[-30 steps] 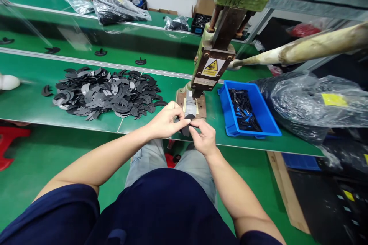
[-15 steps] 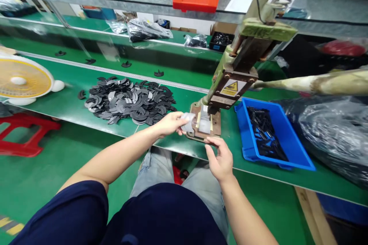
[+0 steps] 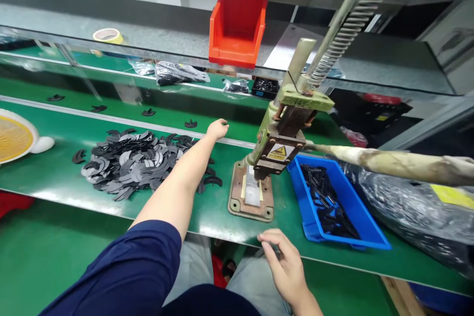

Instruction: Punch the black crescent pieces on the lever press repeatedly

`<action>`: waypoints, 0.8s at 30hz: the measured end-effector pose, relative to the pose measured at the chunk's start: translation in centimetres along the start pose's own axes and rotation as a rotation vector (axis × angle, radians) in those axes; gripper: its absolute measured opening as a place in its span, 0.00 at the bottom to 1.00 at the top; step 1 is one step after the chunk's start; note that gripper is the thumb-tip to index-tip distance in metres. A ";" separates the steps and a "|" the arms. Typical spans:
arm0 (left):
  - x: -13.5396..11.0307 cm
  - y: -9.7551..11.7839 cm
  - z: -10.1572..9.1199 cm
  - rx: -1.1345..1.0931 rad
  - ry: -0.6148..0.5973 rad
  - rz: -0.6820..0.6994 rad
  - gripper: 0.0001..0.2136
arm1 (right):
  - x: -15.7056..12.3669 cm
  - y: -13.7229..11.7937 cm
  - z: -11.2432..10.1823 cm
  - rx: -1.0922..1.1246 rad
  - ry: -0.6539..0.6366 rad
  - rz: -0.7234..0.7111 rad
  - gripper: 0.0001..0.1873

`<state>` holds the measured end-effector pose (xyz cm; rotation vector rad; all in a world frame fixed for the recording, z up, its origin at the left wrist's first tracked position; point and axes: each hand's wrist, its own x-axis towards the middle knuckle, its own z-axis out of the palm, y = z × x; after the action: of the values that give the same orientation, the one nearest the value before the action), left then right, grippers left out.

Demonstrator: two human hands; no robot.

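Note:
My left hand (image 3: 217, 130) is stretched out over the green belt at the back of the bench, its fingers curled closed. A small dark bit shows at the fingertips; what it belongs to is hidden. Left of the hand, several black curved pieces (image 3: 190, 123) lie spaced along the belt. Under my left forearm spreads a heap of grey and black curved pieces (image 3: 137, 165). My right hand (image 3: 287, 266) hovers by the bench's front edge, thumb and fingers apart. In front of it stands a green hand press (image 3: 276, 140), its metal fixture (image 3: 253, 192) bare of any curved piece.
Right of the press sits a blue bin (image 3: 365, 217) of black parts, beside a plastic-wrapped bundle (image 3: 407, 212). The press lever (image 3: 370, 154) sticks out rightward. A red bin (image 3: 239, 29) and a tape roll (image 3: 108, 35) rest on the shelf above. A fan (image 3: 17, 136) stands left.
My left hand has gone from beside the press fixture, where it held a grey curved piece, forward to the belt. My right hand has stayed near the bench edge. The view has tilted up.

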<state>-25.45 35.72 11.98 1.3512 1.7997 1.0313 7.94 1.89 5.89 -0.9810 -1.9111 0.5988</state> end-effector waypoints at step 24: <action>-29.5 -12.1 -1.0 0.341 -0.084 0.616 0.10 | 9.6 18.4 -17.4 -0.641 -0.348 0.424 0.18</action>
<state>-24.25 5.15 3.10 2.2131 1.5730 0.9641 27.46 20.70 6.02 -1.8190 -2.2778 0.4083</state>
